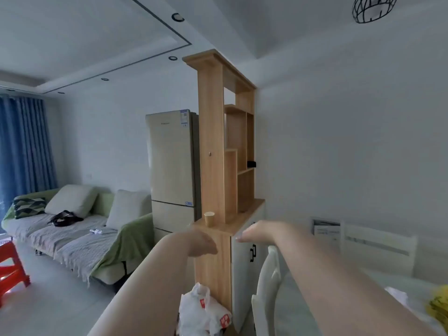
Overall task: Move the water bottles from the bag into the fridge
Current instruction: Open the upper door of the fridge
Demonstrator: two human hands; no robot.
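A white plastic bag with red print sits on the floor against the base of the wooden cabinet, below my arms. No bottle shows in it from here. The beige fridge stands with its doors closed behind the wooden divider shelf. Both my arms are stretched forward. My left hand hangs with loosely bent fingers and holds nothing. My right hand is also empty, its fingers pointing left in front of the cabinet top.
A wooden divider shelf on a low cabinet stands between me and the fridge, with a paper cup on its ledge. A white chair and table are at the right. A sofa and a red stool are at the left.
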